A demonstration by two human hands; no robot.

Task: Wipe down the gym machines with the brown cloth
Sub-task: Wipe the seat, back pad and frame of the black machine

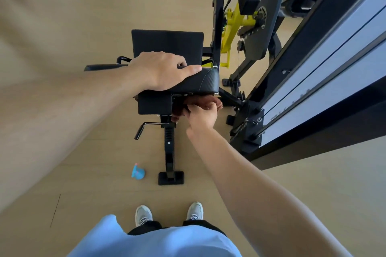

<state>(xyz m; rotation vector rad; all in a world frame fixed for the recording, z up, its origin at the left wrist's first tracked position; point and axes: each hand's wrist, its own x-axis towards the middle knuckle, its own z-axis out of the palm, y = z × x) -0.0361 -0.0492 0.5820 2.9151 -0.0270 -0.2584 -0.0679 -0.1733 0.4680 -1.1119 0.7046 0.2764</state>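
Note:
A black gym machine stands before me, its padded seat (205,81) at the centre of the view. My left hand (160,70) lies on top of the seat, fingers curled over its far edge. Under the seat's front right corner, my right hand (201,116) is closed on the brown cloth (208,103), which is pressed against the frame beneath the pad. Part of the cloth is hidden by the seat and my fingers.
A black seat post (169,152) with a foot plate and a lever handle (144,128) stands below the seat. A blue spray bottle (137,171) lies on the wood floor to its left. A yellow and black mechanism (248,19) and weight-stack frame (313,81) stand at the right.

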